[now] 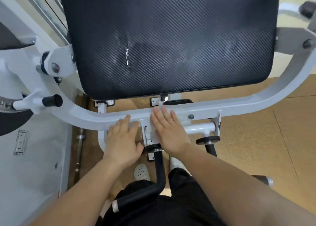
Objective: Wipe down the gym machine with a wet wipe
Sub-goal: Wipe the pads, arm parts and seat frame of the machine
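a: where is the wipe? i see two bare hands and no cloth.

b: i can't make one out either. the right hand (168,131) lies flat on the white crossbar (239,106), fingers (164,114) straight and close together, pressing down. a thin white wipe under that palm would vanish against the white paint, so i cannot tell.

a: and the left hand (123,140)?

b: just beside it on the same bar, fingers (126,121) straight and slightly spread, gripping nothing. it reads to me as a brace, steadying the person who leans over the machine (63,61) while the other hand rubs.

a: why flat palms and not a grip?

b: the bar is a broad, smooth, glossy painted tube that curves up at both ends. a flat hand covers more of it per pass, i'd guess.

a: the pad (171,42) looks done.

b: likely. it's a big rounded rectangle of black vinyl with a fine diagonal weave, and pale smeary streaks (222,49) cross its middle like moisture drying. there's a small white nick (127,57) in the surface too.

a: what remains?

b: probably the bar itself, the black rubbery lever (159,167) bending down between the shoes (142,171), and the black-capped knob (52,100) at the left. those round, grippy parts would want wrapped fingers rather than a palm.
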Action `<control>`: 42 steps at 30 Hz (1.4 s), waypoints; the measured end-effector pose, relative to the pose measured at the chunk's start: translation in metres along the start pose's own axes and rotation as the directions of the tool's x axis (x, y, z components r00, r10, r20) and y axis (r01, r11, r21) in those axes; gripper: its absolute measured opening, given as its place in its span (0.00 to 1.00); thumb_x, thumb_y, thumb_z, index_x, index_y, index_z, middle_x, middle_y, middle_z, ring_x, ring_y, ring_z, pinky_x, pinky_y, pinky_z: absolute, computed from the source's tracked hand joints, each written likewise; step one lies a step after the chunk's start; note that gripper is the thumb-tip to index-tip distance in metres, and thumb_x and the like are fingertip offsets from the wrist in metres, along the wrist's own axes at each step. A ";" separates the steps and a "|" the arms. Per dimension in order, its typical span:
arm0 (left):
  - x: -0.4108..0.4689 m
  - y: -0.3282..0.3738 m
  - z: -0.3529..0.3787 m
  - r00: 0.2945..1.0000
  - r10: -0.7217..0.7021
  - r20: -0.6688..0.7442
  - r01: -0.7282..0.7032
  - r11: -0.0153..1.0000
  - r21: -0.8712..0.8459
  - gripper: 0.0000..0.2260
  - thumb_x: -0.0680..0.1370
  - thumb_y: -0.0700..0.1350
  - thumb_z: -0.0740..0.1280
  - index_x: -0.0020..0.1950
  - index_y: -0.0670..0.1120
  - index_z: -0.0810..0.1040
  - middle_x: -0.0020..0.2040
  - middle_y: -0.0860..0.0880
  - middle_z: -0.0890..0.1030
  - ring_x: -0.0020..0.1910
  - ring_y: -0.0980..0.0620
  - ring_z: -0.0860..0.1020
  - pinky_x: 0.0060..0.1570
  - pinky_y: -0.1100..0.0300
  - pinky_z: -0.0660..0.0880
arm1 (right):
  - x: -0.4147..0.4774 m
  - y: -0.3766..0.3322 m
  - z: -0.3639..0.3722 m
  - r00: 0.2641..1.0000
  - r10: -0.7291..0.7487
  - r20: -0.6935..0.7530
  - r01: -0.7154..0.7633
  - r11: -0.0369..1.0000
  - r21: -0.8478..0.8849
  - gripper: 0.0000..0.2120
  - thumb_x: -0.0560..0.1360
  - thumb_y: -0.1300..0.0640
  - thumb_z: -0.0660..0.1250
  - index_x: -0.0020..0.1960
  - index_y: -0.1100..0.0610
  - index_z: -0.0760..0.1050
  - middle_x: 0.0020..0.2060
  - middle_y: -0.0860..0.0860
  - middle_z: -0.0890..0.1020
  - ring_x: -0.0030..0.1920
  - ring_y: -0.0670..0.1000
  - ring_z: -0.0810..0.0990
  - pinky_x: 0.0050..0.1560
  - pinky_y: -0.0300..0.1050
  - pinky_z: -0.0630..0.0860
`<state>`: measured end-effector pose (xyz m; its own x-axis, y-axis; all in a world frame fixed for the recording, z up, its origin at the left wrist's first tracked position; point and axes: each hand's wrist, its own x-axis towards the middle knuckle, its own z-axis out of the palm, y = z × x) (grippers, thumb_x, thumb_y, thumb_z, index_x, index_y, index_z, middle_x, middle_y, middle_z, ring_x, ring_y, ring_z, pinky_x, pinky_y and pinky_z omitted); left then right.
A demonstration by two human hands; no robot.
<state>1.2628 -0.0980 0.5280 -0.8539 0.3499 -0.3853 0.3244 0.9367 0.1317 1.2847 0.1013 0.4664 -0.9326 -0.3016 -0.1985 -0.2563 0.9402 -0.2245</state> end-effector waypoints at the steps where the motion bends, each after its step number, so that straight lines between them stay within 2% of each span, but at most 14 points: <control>1: -0.003 -0.001 0.003 0.999 0.016 -0.033 -0.017 1.000 -0.025 0.33 0.75 0.56 0.68 0.78 0.50 0.64 0.81 0.42 0.58 0.79 0.39 0.58 0.78 0.41 0.57 | -0.001 -0.004 0.002 0.999 -0.048 0.012 0.048 0.999 0.003 0.31 0.82 0.55 0.44 0.83 0.57 0.40 0.82 0.55 0.41 0.82 0.59 0.37 0.81 0.56 0.36; 4: -0.009 -0.002 0.018 0.990 0.060 -0.124 -0.074 0.991 -0.110 0.28 0.72 0.53 0.70 0.72 0.48 0.73 0.75 0.42 0.68 0.73 0.39 0.66 0.72 0.41 0.64 | -0.010 -0.008 0.013 0.989 -0.139 0.058 0.138 0.990 0.017 0.30 0.84 0.55 0.53 0.82 0.59 0.46 0.82 0.56 0.47 0.82 0.58 0.43 0.81 0.56 0.43; 8: -0.017 -0.003 0.039 0.959 0.106 -0.262 -0.174 0.951 -0.255 0.22 0.70 0.48 0.68 0.64 0.46 0.78 0.61 0.45 0.75 0.59 0.43 0.73 0.58 0.42 0.75 | -0.021 -0.008 0.021 0.946 -0.180 0.268 0.180 0.983 0.028 0.33 0.85 0.42 0.45 0.84 0.56 0.44 0.82 0.54 0.42 0.82 0.53 0.37 0.82 0.53 0.39; 10: -0.021 -0.001 0.052 0.955 0.122 -0.270 -0.198 0.941 -0.275 0.21 0.71 0.48 0.69 0.64 0.45 0.78 0.59 0.45 0.76 0.56 0.44 0.74 0.55 0.43 0.76 | -0.022 -0.007 0.021 0.946 -0.160 0.283 0.149 0.987 0.061 0.35 0.84 0.38 0.45 0.84 0.54 0.42 0.83 0.53 0.42 0.82 0.52 0.37 0.82 0.52 0.38; 13: -0.026 0.007 0.066 0.988 0.057 -0.142 -0.097 0.950 -0.298 0.22 0.76 0.52 0.68 0.69 0.46 0.75 0.65 0.46 0.74 0.63 0.43 0.74 0.63 0.45 0.74 | -0.020 -0.008 0.019 0.960 -0.060 0.274 0.022 0.990 0.140 0.38 0.83 0.35 0.47 0.84 0.55 0.42 0.83 0.53 0.46 0.83 0.51 0.41 0.82 0.50 0.38; 17: -0.032 0.032 0.078 0.998 -0.056 -0.016 0.046 0.932 -0.360 0.29 0.77 0.59 0.52 0.75 0.47 0.68 0.71 0.48 0.69 0.68 0.45 0.70 0.67 0.47 0.71 | -0.035 0.000 0.026 0.966 0.080 0.246 -0.113 0.986 0.124 0.42 0.79 0.30 0.38 0.84 0.53 0.41 0.84 0.51 0.44 0.82 0.50 0.35 0.80 0.49 0.33; 20: -0.035 0.055 0.089 0.985 -0.174 -0.012 0.156 0.910 -0.383 0.29 0.79 0.59 0.56 0.77 0.46 0.64 0.74 0.47 0.64 0.69 0.45 0.69 0.66 0.46 0.73 | -0.065 0.026 0.031 0.949 0.173 0.262 -0.178 0.984 -0.004 0.39 0.80 0.29 0.36 0.83 0.50 0.35 0.81 0.52 0.32 0.78 0.54 0.24 0.81 0.56 0.35; 22: -0.038 0.070 0.097 0.969 -0.248 0.000 0.227 0.885 -0.406 0.33 0.79 0.61 0.56 0.80 0.45 0.58 0.78 0.45 0.60 0.72 0.43 0.67 0.67 0.44 0.73 | -0.079 0.036 0.029 0.939 0.201 0.280 -0.195 0.980 -0.049 0.39 0.81 0.29 0.39 0.83 0.49 0.33 0.79 0.56 0.28 0.77 0.57 0.23 0.81 0.58 0.35; 26: -0.043 0.089 0.119 0.956 -0.293 0.010 0.271 0.870 -0.411 0.41 0.79 0.64 0.55 0.83 0.44 0.43 0.83 0.44 0.47 0.78 0.42 0.61 0.70 0.42 0.70 | -0.074 0.030 0.033 0.938 0.238 0.251 -0.247 0.969 0.005 0.40 0.80 0.29 0.36 0.83 0.52 0.35 0.80 0.61 0.31 0.79 0.61 0.27 0.80 0.58 0.34; 29: -0.042 0.091 0.127 0.954 -0.298 -0.005 0.274 0.882 -0.384 0.42 0.80 0.64 0.55 0.82 0.45 0.36 0.83 0.45 0.42 0.79 0.42 0.59 0.72 0.41 0.67 | -0.062 0.025 0.036 0.966 0.040 0.256 -0.062 0.995 0.080 0.40 0.80 0.33 0.35 0.83 0.58 0.37 0.81 0.57 0.32 0.80 0.56 0.29 0.81 0.56 0.37; 32: -0.041 0.093 0.129 0.948 -0.318 -0.022 0.287 0.883 -0.372 0.40 0.80 0.62 0.56 0.82 0.45 0.39 0.83 0.45 0.45 0.77 0.42 0.62 0.72 0.41 0.67 | -0.047 0.035 0.032 0.931 -0.193 0.309 0.155 0.977 0.145 0.36 0.84 0.37 0.40 0.83 0.58 0.38 0.81 0.53 0.33 0.81 0.51 0.30 0.81 0.52 0.36; 35: -0.041 0.095 0.128 0.945 -0.327 -0.022 0.299 0.889 -0.346 0.41 0.80 0.60 0.59 0.82 0.45 0.40 0.83 0.45 0.45 0.76 0.42 0.64 0.71 0.43 0.69 | -0.048 0.052 0.023 0.915 -0.242 0.322 0.217 0.970 0.111 0.41 0.79 0.32 0.35 0.84 0.56 0.39 0.82 0.52 0.35 0.81 0.51 0.31 0.82 0.53 0.38; 40: -0.042 0.097 0.127 0.943 -0.334 -0.004 0.315 0.894 -0.318 0.42 0.80 0.59 0.59 0.82 0.45 0.35 0.83 0.45 0.41 0.78 0.43 0.59 0.75 0.45 0.64 | -0.069 0.064 0.005 0.935 0.127 0.332 -0.166 0.982 0.091 0.45 0.78 0.27 0.37 0.84 0.58 0.39 0.83 0.54 0.42 0.82 0.54 0.37 0.82 0.53 0.39; 42: -0.041 0.097 0.126 0.942 -0.337 -0.002 0.317 0.889 -0.330 0.42 0.80 0.58 0.60 0.82 0.45 0.37 0.83 0.44 0.42 0.78 0.43 0.61 0.74 0.44 0.65 | -0.064 0.062 -0.001 0.940 0.107 0.323 -0.185 0.957 0.221 0.49 0.75 0.25 0.35 0.84 0.57 0.45 0.84 0.54 0.45 0.83 0.52 0.40 0.82 0.53 0.42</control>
<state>1.3808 -0.0233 0.4416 -0.9141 0.0142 -0.4053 -0.1166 0.9480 0.2962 1.3282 0.1789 0.4662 -0.8222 -0.2338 -0.5189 -0.0162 0.9209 -0.3894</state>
